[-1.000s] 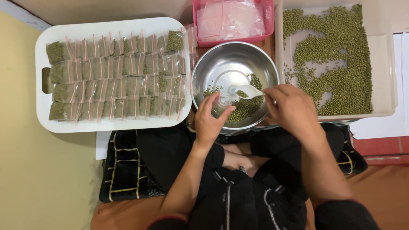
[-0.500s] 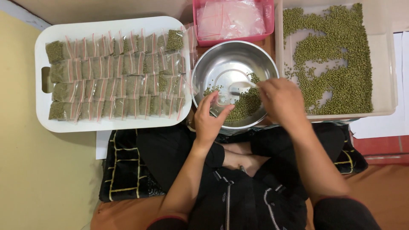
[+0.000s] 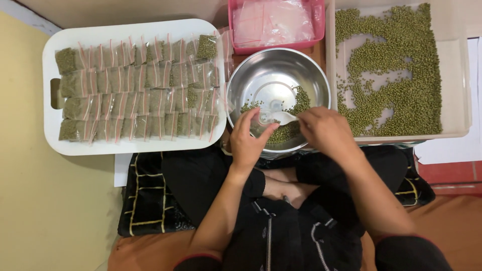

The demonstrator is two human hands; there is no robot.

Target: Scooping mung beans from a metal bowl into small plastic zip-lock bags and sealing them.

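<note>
Beans (image 3: 288,131) sat in the steel bowl (image 3: 261,75) at 12 o'clock from my lap, only a thin heap left along its near side. My left hand (image 3: 251,140) was pinched shut on a small clear bag (image 3: 262,118) over the bowl's near rim. My right hand (image 3: 326,133) was closed on a white scoop (image 3: 282,118), its tip at the bag mouth.

Progress, judging by layout: white tray (image 3: 47,125) at 10 o'clock held rows of filled bags (image 3: 135,90), nearly full. Left to go: loose beans (image 3: 401,75) in the white bin (image 3: 459,85) at 2 o'clock, plus empty bags (image 3: 273,20) in the pink basket (image 3: 232,30) at 12.

Hard to read: bag fill level, since my fingers covered it; scoop handle hidden in my right palm; bin and basket cut off at the top edge.
</note>
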